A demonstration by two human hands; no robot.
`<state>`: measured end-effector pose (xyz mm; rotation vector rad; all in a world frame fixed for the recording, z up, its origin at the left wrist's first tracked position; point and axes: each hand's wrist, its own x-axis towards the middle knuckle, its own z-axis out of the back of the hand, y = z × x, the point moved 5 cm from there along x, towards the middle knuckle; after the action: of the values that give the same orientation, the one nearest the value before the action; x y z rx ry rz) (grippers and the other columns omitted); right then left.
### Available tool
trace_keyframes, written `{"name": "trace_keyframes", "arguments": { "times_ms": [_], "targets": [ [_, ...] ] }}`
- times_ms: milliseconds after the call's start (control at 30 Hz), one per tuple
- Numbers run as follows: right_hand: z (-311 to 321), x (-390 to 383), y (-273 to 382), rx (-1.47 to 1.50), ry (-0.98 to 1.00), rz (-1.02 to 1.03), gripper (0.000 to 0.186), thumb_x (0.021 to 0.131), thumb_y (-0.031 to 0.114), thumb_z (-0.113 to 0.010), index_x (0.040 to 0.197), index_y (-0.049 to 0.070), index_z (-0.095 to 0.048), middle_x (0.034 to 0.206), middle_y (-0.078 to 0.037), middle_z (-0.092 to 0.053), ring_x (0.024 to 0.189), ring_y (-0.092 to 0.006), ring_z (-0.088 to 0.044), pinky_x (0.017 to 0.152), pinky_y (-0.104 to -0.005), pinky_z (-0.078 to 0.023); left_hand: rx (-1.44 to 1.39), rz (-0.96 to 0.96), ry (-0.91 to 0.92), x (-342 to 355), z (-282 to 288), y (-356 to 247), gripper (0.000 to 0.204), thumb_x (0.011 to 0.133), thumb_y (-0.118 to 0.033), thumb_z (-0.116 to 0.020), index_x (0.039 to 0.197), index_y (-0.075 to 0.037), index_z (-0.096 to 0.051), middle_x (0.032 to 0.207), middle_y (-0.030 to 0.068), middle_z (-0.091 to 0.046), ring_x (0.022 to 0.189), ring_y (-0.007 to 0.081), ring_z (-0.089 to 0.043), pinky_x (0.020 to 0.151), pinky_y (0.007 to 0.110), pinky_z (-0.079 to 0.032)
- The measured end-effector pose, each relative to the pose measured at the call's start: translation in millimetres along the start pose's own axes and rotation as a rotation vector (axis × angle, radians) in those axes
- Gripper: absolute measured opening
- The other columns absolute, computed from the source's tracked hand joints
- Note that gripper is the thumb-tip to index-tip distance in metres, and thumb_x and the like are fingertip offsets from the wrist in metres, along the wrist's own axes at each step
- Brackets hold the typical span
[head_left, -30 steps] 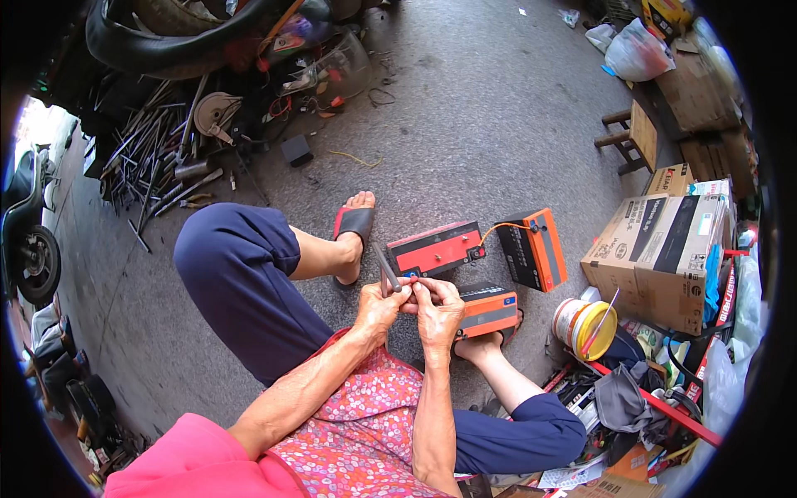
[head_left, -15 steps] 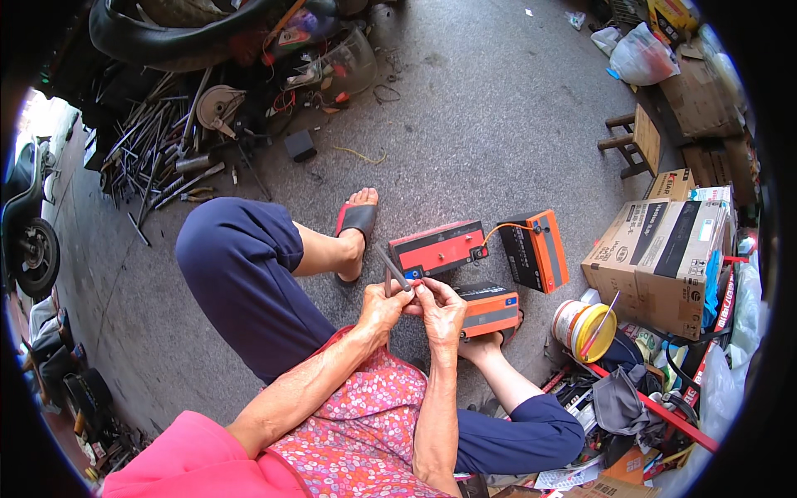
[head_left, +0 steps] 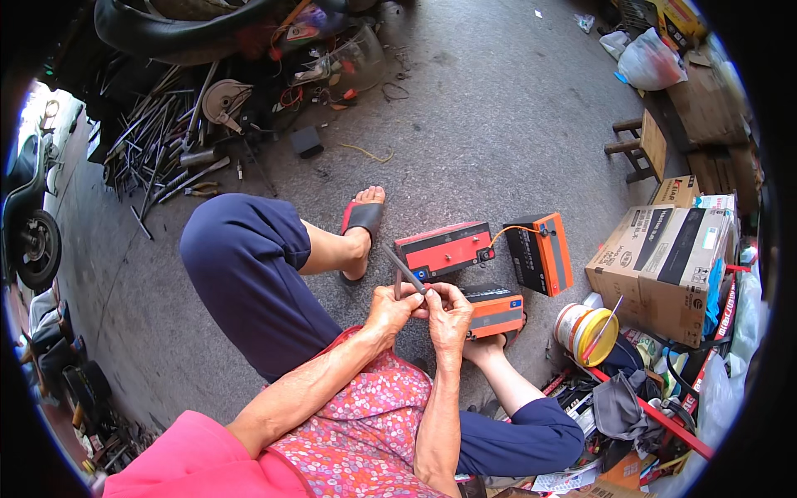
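Both of my hands meet in front of my apron, close to the batteries. In my left hand [head_left: 390, 314] is a dark grey, rod-like piece [head_left: 403, 267] with two legs, its longer leg pointing up and left. I cannot tell its exact kind. My right hand [head_left: 449, 311] pinches at the near end of that piece, where a small red bit [head_left: 427, 288] shows between the fingers. Just beyond lies a red-topped battery [head_left: 444, 251]. An orange and black battery [head_left: 494, 310] sits beside my right hand, and another orange and black battery [head_left: 540, 254] stands farther right.
An orange wire [head_left: 510, 229] links the two far batteries. At right are a yellow-lidded tub [head_left: 596, 336], a cardboard box [head_left: 656, 266], a wooden stool [head_left: 643, 148] and loose clutter. Metal rods and tools [head_left: 158, 149] lie heaped at far left below a tyre [head_left: 183, 37].
The whole view has shifted slightly. My hands stay together on the grey piece, with the fingers a little rearranged around the small red bit.
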<state>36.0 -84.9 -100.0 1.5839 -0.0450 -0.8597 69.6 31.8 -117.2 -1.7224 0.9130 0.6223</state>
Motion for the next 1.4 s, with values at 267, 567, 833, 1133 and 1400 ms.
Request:
{"name": "trace_keyframes", "arguments": {
  "times_ms": [267,567,833,1133,1400],
  "targets": [
    [4.6,2.6,-5.6,-0.006,-0.074,-0.017,0.015,0.089,0.0,-0.069,0.103,-0.007,-0.065,0.091,-0.01,-0.071,0.077,-0.0121,-0.067,0.07,-0.0242,-0.056,-0.042,0.027,-0.021,2.3,2.6,5.4,0.017,0.091,-0.005,-0.066,0.107,-0.001,-0.07,0.091,0.0088,-0.073,0.077,0.0119,-0.071,0.047,0.02,-0.04],
    [-6.1,29.5,-36.3,-0.167,-0.12,0.033,0.015,0.086,0.002,-0.069,0.099,-0.004,-0.072,0.089,-0.012,-0.074,0.077,-0.0179,-0.071,0.069,-0.0307,-0.056,0.045,-0.013,-0.213,20.8,6.2,10.6,0.007,0.09,-0.007,-0.067,0.094,-0.002,-0.066,0.077,0.0038,-0.068,0.061,0.0099,-0.064,0.047,0.021,-0.042],
    [-15.5,22.4,-15.7,-0.465,-0.267,0.19,0.017,0.085,0.012,-0.071,0.095,-0.002,-0.074,0.09,-0.018,-0.072,0.076,-0.0285,-0.072,0.068,-0.038,-0.054,0.127,-0.09,-0.275,40.7,17.6,25.5,0.011,0.088,-0.004,-0.07,0.092,0.002,-0.063,0.08,0.0082,-0.067,0.062,0.0145,-0.064,0.057,0.027,-0.055],
    [-17.0,24.5,-8.6,-0.546,-0.217,0.08,0.014,0.085,0.015,-0.07,0.093,0.003,-0.073,0.087,-0.014,-0.072,0.073,-0.0328,-0.07,0.064,-0.0423,-0.053,0.152,-0.057,-0.339,36.1,16.5,16.6,0.014,0.085,-0.005,-0.074,0.09,0.002,-0.062,0.076,0.0073,-0.066,0.062,0.0129,-0.063,0.056,0.027,-0.053],
    [-37.4,14.2,13.8,-1.119,-0.178,0.557,0.009,0.087,0.013,-0.064,0.084,0.005,-0.061,0.079,-0.014,-0.064,0.076,-0.0328,-0.067,0.063,-0.0448,-0.053,0.327,-0.138,-0.38,45.5,24.0,18.5,0.013,0.082,-0.005,-0.076,0.086,0.0,-0.064,0.073,0.0047,-0.066,0.064,0.0112,-0.061,0.058,0.028,-0.05]
  ]
}}
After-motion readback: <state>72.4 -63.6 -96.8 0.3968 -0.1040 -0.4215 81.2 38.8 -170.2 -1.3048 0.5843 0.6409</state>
